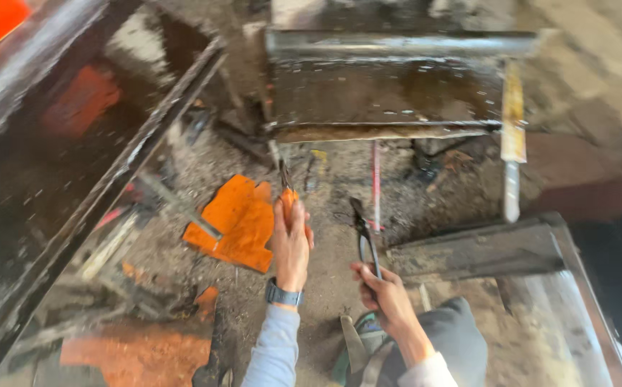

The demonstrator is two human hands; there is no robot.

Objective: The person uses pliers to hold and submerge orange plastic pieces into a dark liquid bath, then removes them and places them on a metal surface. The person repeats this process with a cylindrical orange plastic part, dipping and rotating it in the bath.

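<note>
left hand (291, 240) and right hand (386, 290) grip tools

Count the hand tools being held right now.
2. The left hand grips an orange-handled tool pointing toward the metal frame; the right hand holds dark pliers upright. More tools may lie hidden in the blurred floor clutter.

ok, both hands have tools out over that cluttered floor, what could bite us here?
1. The left hand points an orange-handled tool at the dark metal panel; if it slips, the knuckles could hit the panel's edge.
2. The right hand holds dark pliers close beside the left hand, so a pinch or jab seems possible.
3. Loose rods and orange scraps lie underfoot and could cause a trip.
</note>
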